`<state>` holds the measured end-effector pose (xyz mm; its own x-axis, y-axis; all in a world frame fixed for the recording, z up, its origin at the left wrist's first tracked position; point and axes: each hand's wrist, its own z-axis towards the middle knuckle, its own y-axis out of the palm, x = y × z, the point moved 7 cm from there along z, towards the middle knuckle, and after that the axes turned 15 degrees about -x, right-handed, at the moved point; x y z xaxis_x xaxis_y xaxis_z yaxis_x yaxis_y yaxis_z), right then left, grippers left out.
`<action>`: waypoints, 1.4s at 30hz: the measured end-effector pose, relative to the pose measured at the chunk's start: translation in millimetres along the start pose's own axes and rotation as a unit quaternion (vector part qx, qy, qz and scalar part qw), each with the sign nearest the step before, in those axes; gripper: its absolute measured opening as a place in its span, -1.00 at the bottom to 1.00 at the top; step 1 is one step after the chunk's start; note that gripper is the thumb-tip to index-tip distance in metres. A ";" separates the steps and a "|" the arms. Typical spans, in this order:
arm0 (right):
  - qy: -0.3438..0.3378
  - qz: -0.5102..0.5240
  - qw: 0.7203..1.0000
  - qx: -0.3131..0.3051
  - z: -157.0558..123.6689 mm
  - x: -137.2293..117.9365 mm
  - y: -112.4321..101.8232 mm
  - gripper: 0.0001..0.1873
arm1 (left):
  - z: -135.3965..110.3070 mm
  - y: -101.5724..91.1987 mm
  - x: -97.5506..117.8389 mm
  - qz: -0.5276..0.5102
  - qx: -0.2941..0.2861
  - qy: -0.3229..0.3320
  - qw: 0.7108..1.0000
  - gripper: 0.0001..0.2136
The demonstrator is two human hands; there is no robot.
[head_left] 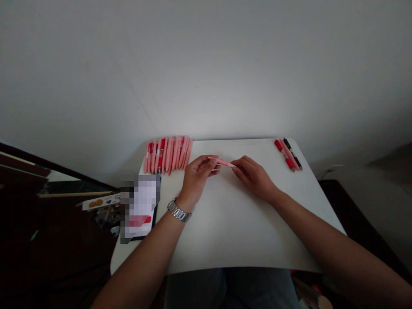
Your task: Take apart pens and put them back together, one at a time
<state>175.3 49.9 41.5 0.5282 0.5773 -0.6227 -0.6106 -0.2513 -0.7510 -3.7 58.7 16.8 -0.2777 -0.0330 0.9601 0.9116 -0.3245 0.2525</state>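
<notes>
A pink pen (222, 162) is held level above the middle of the white table (225, 223). My left hand (199, 174), with a metal watch on its wrist, pinches the pen's left end between thumb and fingers. At the pen's right end, the fingers of my right hand (251, 176) are closed on a pale, partly hidden section. A row of pens (169, 154), mostly pink with a few red, lies side by side at the table's back left. Three more pens rest at the back right: a red pen (283, 154), a pink one and a black pen (292, 153).
A phone or tablet (146, 231) with a partly blurred screen lies at the table's left edge. Behind the table stands a grey-white wall (206, 77). Assorted small items (106, 210) are beyond the left edge, and my legs (225, 287) are under the front edge.
</notes>
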 end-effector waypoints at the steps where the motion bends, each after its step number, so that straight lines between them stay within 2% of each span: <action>1: 0.003 -0.003 1.000 0.001 0.0 -0.4 -0.4 -0.77 | 0.0 -0.1 0.0 -0.001 0.000 0.001 1.000 -0.68; 7: 0.022 -0.006 0.999 0.023 -0.9 1.2 -1.9 -0.88 | 0.9 0.2 -1.0 -0.010 -0.005 0.011 1.000 -0.71; 12: 0.046 0.009 0.999 0.010 -1.7 4.6 1.3 -0.85 | 0.9 -0.4 -1.7 -0.002 0.001 0.006 1.000 -0.69; 18: -0.003 0.006 1.000 -0.001 -0.5 -5.1 -0.7 -0.66 | 0.8 -0.4 -0.9 -0.004 -0.003 0.007 1.000 -0.68; 22: -0.014 -0.006 1.000 -0.003 -0.1 -4.8 -0.3 -0.72 | 0.8 -0.3 -1.1 -0.001 -0.006 0.008 1.000 -0.69; 31: 0.012 -0.004 1.000 0.016 -2.3 -0.9 -0.2 -0.87 | 0.4 0.5 -2.5 -0.002 -0.009 0.000 1.000 -0.68; 42: 0.053 0.008 0.999 0.005 -4.3 7.3 2.8 -0.78 | 1.2 -3.9 -0.9 0.005 0.003 0.009 1.000 -0.70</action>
<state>180.0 50.1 33.9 0.5771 0.4877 -0.6550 -0.6258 -0.2513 -0.7384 -6.7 61.2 15.1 -0.2749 -0.0539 0.9599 0.9158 -0.3187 0.2444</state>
